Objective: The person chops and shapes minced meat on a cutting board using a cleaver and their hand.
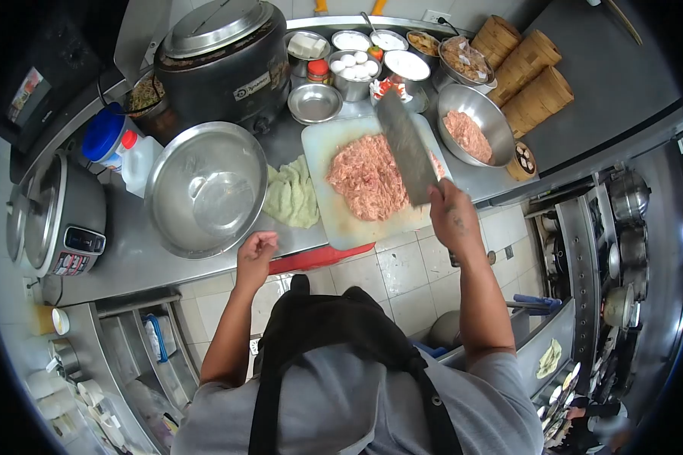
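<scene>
Raised over the right part of a white cutting board (319, 220), a wide cleaver (406, 148) is held by its handle in my right hand (454, 212), fingers wrapped round it. Minced meat (368, 178) lies spread on the board, with a bit more showing beyond the blade. My left hand (256, 254) is at the counter's front edge, fingers curled and touching nothing that I can see. It is nearest to a large steel bowl (205, 189) and a crumpled green cloth (292, 195). Right of the board, a steel bowl (501, 125) contains more minced meat (467, 135).
A large black cooker (220, 72) stands at the back left, a grey cooker (72, 216) at the far left. Behind the board are a bowl of eggs (354, 67) and several other bowls. Bamboo steamers (535, 102) lie right. Part of another person (603, 421) shows bottom right.
</scene>
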A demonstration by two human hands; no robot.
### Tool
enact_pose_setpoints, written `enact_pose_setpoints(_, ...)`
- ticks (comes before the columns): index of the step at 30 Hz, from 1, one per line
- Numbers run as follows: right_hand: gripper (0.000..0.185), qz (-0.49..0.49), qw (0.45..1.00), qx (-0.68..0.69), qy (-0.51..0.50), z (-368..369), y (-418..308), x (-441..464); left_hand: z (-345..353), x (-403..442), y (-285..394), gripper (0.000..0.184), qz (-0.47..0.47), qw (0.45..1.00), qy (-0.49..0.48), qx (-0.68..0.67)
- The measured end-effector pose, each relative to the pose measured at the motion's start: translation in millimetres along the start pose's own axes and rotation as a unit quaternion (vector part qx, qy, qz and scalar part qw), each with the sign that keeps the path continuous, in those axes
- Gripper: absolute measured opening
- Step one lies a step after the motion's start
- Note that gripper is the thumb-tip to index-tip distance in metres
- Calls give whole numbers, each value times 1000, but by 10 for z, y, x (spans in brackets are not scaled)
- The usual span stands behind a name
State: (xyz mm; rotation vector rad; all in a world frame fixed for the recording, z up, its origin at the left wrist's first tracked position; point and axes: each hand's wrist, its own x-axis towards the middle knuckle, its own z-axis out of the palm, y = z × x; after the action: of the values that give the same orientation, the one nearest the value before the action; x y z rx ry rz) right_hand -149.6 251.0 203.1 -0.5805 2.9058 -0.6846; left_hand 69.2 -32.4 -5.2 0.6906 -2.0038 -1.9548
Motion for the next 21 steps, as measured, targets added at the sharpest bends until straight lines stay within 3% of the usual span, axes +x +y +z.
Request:
enact_pose_setpoints(4,22,-31,970,150,187,619,86,166,202,-21,342,16,-35,997,38,-54)
enact_pose_setpoints(6,23,-39,998,-2,39,1041,572,117,275,81,284,16,23,999,14,-30)
enact_pose_setpoints(9,22,-105,992,-46,-54,893,878,110,353,115,346,16,56,998,-3,2)
enact_pose_setpoints(13,19,-65,997,42,10,170,152,197,379,79,328,16,41,999,-4,7)
enact_pose_setpoints(17,21,-62,975,118,179,733,15,480,366,62,304,20,46,998,-12,29)
enact_pose_setpoints(18,22,-42,986,109,120,965,171,525,351,48,312,20,46,999,-12,17)
enact_pose_setpoints(20,25,-122,986,-86,-73,1183,689,614,373,32,344,20,47,999,-6,-13)
enact_pose_setpoints(21,26,-112,987,-80,-78,1096,700,565,365,-32,357,22,53,998,13,23)
